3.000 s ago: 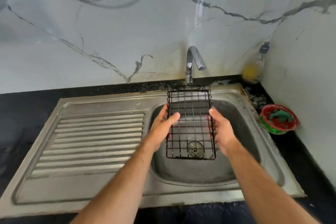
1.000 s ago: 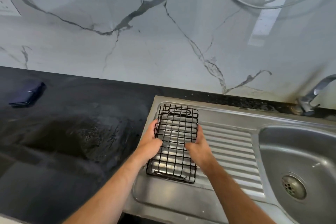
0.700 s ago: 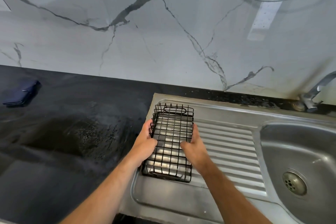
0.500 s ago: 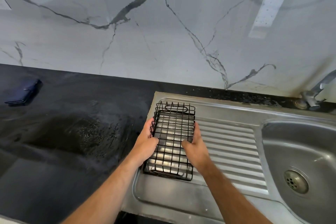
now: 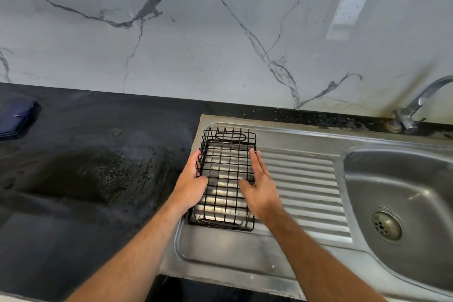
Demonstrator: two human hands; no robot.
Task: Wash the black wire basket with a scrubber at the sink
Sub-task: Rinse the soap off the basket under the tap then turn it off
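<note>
Releasing now: my right hand [image 5: 262,191] has let go of the black wire basket [image 5: 225,179], fingers straight, just off its 3 o'clock side. It sits flat on the steel drainboard [image 5: 301,186]. My left hand [image 5: 191,184] holds the 9 o'clock wall, thumb over the rim. Basin [image 5: 402,193] at 3 o'clock, wet black table [image 5: 85,174] at 9.
</note>
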